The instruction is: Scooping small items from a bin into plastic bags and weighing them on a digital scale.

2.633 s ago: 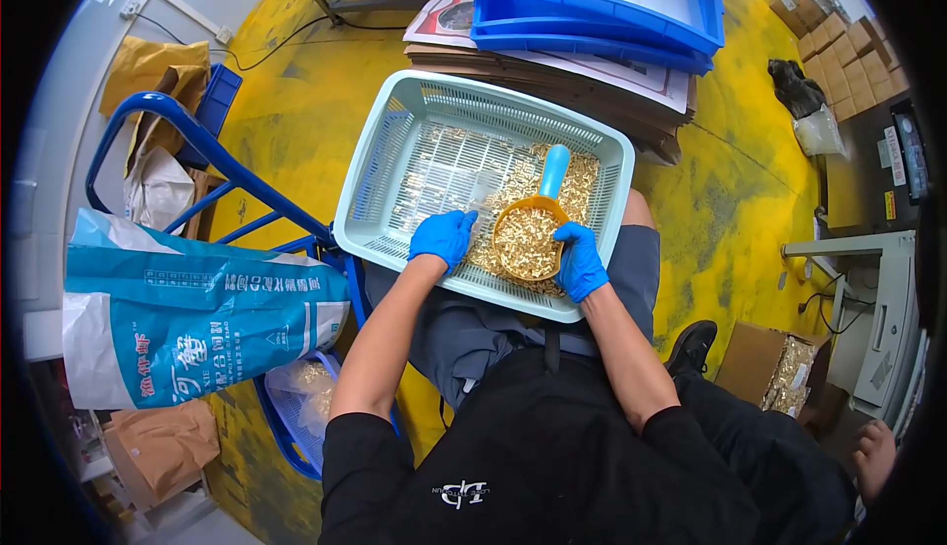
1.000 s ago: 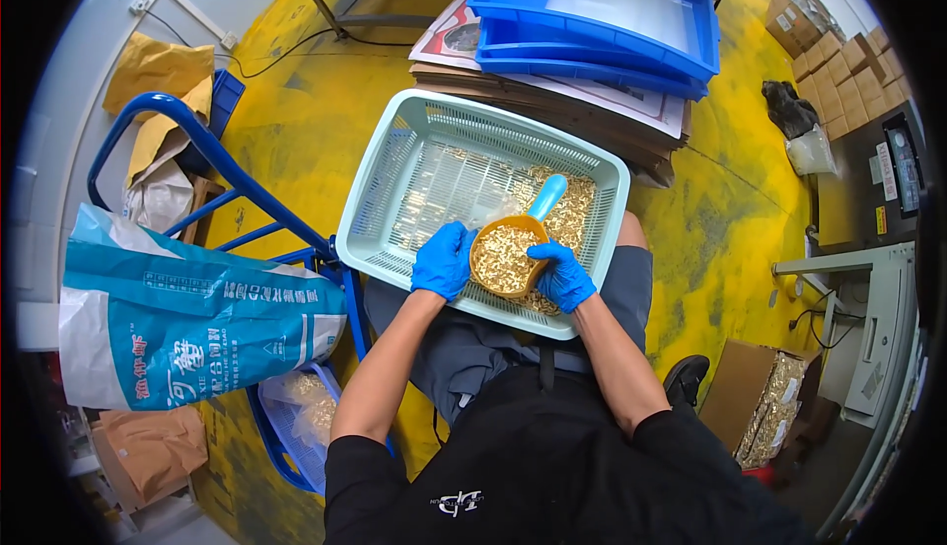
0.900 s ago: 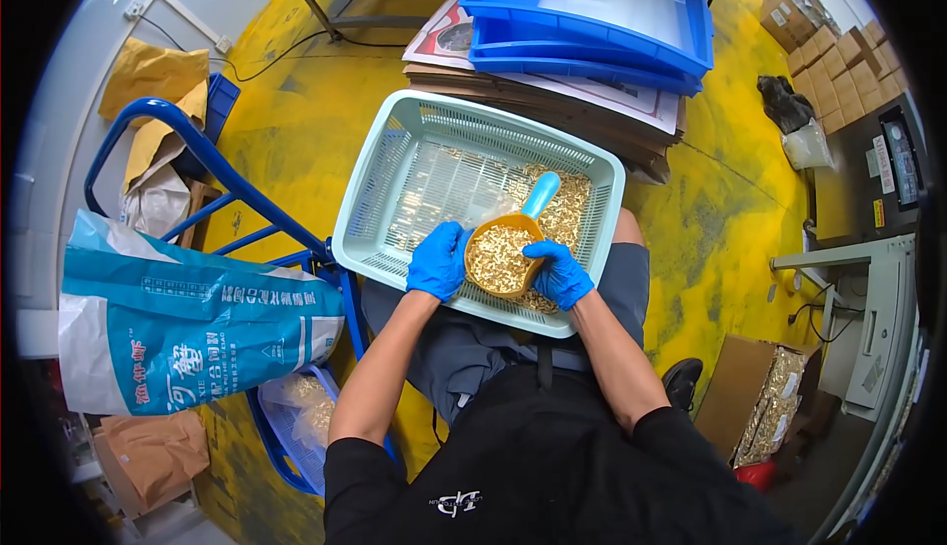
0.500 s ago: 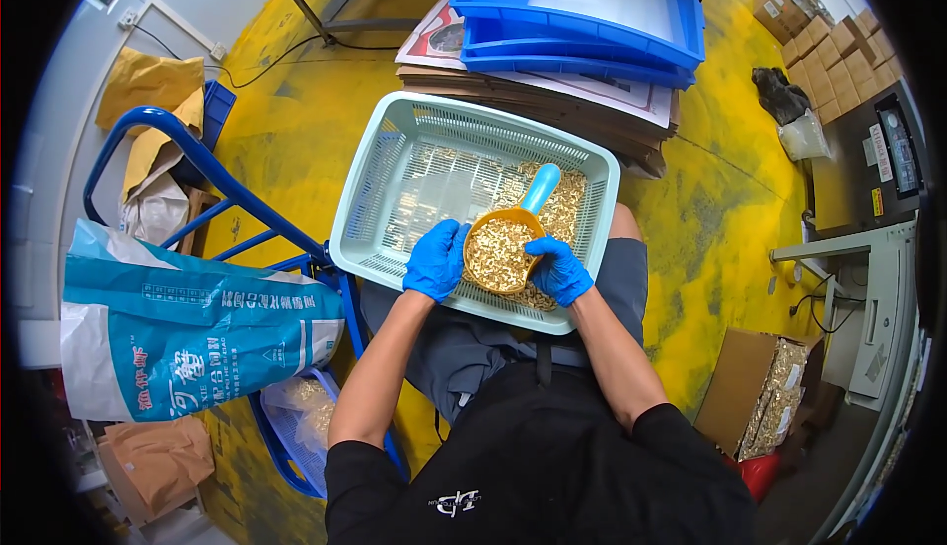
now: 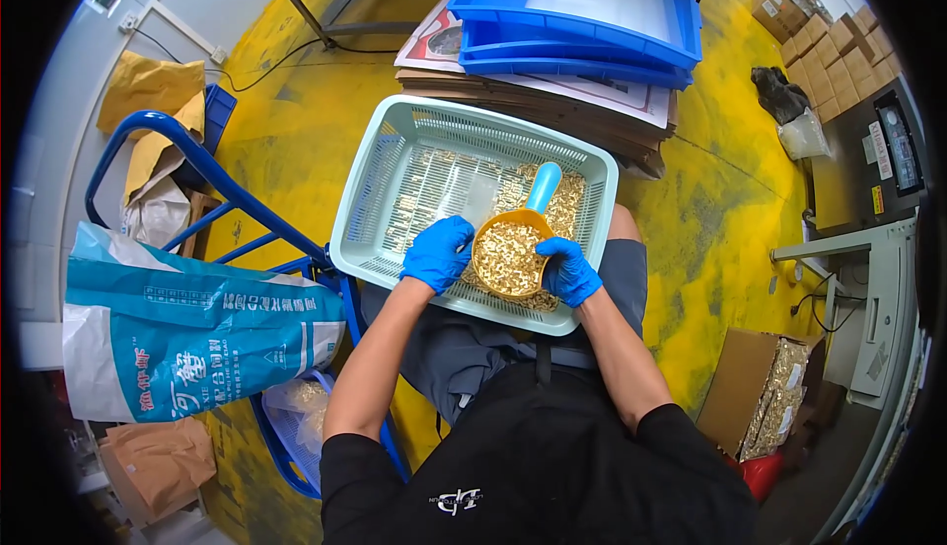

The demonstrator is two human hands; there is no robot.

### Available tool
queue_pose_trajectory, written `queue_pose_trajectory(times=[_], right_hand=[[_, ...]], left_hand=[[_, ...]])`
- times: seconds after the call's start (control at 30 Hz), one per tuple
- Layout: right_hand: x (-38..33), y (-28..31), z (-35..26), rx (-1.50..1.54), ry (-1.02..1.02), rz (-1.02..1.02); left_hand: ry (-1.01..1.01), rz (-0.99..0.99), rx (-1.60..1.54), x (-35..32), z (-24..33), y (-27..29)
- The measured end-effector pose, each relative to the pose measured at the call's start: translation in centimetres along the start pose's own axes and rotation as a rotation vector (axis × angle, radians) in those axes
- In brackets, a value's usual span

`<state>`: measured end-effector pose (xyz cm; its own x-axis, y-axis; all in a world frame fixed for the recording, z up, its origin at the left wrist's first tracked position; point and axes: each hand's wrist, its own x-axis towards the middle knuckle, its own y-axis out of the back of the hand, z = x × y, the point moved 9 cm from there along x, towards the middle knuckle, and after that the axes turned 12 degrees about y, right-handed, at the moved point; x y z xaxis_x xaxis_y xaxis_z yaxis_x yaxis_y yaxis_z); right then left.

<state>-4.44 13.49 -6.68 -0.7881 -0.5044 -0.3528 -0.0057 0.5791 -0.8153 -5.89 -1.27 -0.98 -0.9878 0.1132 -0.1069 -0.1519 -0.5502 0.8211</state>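
A pale green slotted basket (image 5: 367, 200) rests across my lap, with small golden, pellet-like pieces (image 5: 567, 200) gathered mostly on its right side. In the basket lies an orange scoop (image 5: 477, 274) with a light blue handle (image 5: 544, 186) pointing away from me, filled with the same pieces. My right hand (image 5: 570, 272), in a blue glove, is closed on the scoop's right rim, thumb inside the bowl. Just left of the scoop, my gloved left hand (image 5: 436, 254) has its fingers curled together; whatever they pinch, if anything, is hidden.
Blue trays (image 5: 582, 62) sit on stacked cardboard (image 5: 533, 103) beyond the basket. On the left, a teal-and-white sack (image 5: 207, 323) lies on a blue-framed cart (image 5: 212, 165). An open carton (image 5: 735, 392) of packed bags stands at the right, near a dark machine (image 5: 858, 165).
The scoop has shifted slightly right with my right hand. My left hand has come away from the scoop's left rim, its fingers curled.
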Motion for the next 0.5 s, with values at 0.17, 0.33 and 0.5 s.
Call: queue_pose_trajectory(times=[0.17,0.33,0.5], right_hand=[[-0.6,-0.4,0.2,-0.045,-0.010,0.020],[-0.2,-0.1,0.3,0.029,-0.012,0.085],[-0.5,0.6,0.3,0.018,-0.028,0.054]], left_hand=[[-0.040,0.152,-0.029,0.2,0.9,-0.7],[-0.171,0.235,-0.200,-0.4,1.2,0.0],[-0.215,0.130,-0.092,-0.2,3.2,1.1]])
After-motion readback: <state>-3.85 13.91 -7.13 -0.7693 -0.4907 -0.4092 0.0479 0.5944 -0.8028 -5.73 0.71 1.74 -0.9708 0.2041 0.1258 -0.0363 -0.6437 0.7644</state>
